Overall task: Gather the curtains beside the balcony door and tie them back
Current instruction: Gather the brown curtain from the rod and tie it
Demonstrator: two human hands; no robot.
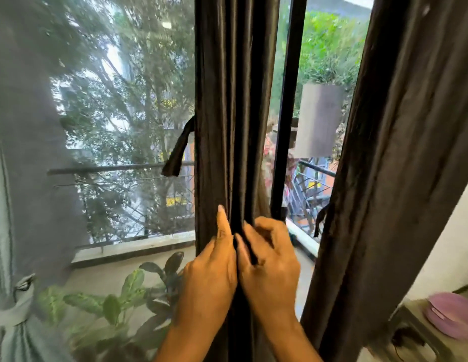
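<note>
Item 1, middle curtain [235, 105]: dark, pleated, hanging at 12 o'clock of the view, bunched into a narrow column beside the black door frame [290, 108]. Gathered tight, probably so a tie can close around it.

Item 2, left hand [210, 267]: laid against the curtain's front at 6 o'clock, index finger stretched up along a pleat, other fingers curled at the fabric. Apparently pressing the folds flat and together.

Item 3, right hand [269, 259]: touching the left hand, fingers bent and pinching a thin dark strip [250, 250] against the folds. Strip likely one tie end; full grip partly hidden by knuckles, so cannot tell how firmly held.

Item 4, loose tie end [178, 150]: dangling from the curtain's left edge at 9 o'clock of it, well above the hands, not held. Judged to be the other half needed for the knot; tying not yet done.

Item 5, right curtain [389, 158]: dark, hanging loose at 3 o'clock, small strap [322, 218] at its inner edge, untied.

Item 6, pale sheer curtain [21, 152]: at 9 o'clock, already cinched with a band [17, 307] low down.

Around: leafy plant [133, 286] at 7 o'clock behind the sheer; balcony railing [118, 168] beyond; purple lidded container [452, 314] on a stand at 4 o'clock. Nothing blocking the hands; door frame close behind the bundle.
</note>
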